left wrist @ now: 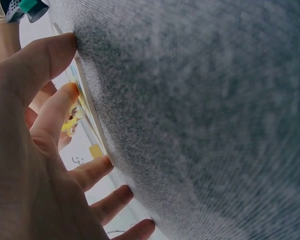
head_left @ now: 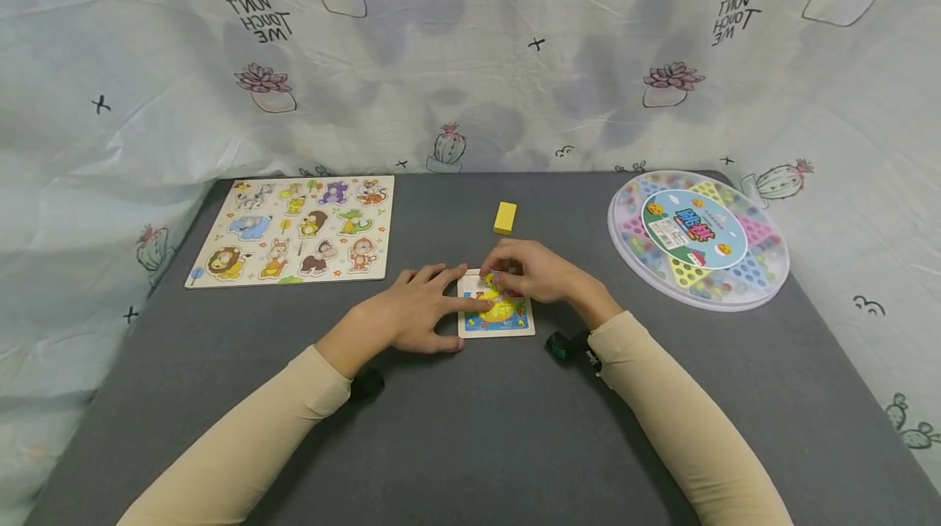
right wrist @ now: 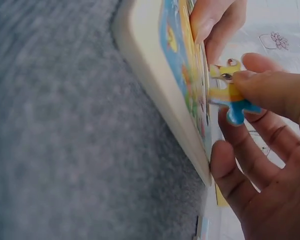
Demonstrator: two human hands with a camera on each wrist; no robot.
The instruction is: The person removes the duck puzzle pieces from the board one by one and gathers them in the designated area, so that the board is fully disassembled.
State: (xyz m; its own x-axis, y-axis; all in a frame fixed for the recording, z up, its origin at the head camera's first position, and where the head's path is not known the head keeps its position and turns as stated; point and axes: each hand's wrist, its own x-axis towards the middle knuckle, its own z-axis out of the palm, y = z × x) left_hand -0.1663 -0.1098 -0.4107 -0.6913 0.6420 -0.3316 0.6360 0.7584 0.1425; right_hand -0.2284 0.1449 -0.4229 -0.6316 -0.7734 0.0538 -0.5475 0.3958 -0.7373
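Note:
A small square jigsaw puzzle [head_left: 515, 330] with a pale border and a yellow and blue picture lies flat mid-table. My left hand [head_left: 419, 308] is spread out at its left side; the index fingertip presses on the picture, and the thumb is by the near left corner. Between thumb and fingers, my right hand [head_left: 542, 271] pinches a jigsaw piece [right wrist: 235, 111], yellow and blue with a printed eye. In the right wrist view this piece stands tilted up close over the puzzle's picture. Part of the puzzle's far edge is hidden by the right hand.
A yellow block [head_left: 505, 218] lies just beyond the puzzle. At the back left is an animal picture board [head_left: 290, 252]; at the back right, a round clear-lidded game box [head_left: 694, 224] with colored beads. A patterned curtain [head_left: 470, 60] hangs behind the grey table [head_left: 470, 444].

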